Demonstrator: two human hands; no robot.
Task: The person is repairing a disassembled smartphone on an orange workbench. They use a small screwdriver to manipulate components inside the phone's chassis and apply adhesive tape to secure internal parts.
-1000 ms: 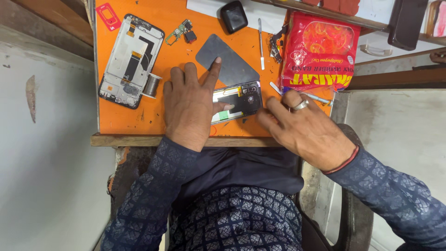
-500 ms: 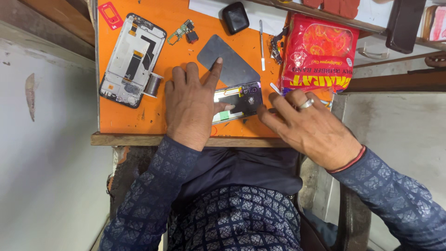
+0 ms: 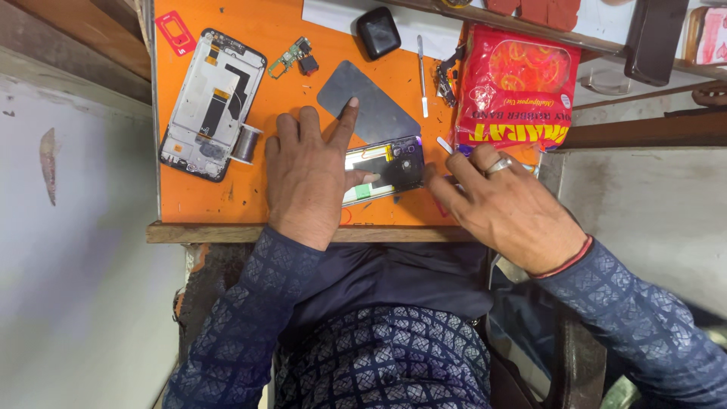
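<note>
My left hand (image 3: 309,176) lies flat on an opened dark phone (image 3: 390,168) on the orange table top (image 3: 197,198), pressing it down, with the forefinger stretched onto a grey sheet (image 3: 371,106). My right hand (image 3: 506,206), with a ring on one finger, rests spread at the phone's right end, and its foremost fingertip touches the phone's edge. A thin white tool (image 3: 444,144) pokes out from under its fingers. Whether those fingers pinch anything is hidden.
A stripped phone frame (image 3: 212,102) and a small metal spool (image 3: 245,144) lie at the left. A little circuit board (image 3: 291,55), a black case (image 3: 378,32), a white-handled tool (image 3: 422,76) and a red packet (image 3: 513,87) lie farther back. The wooden table edge (image 3: 227,232) runs just before my body.
Both hands stay on the phone almost as before. My right hand has shifted very slightly along the phone's right end.
</note>
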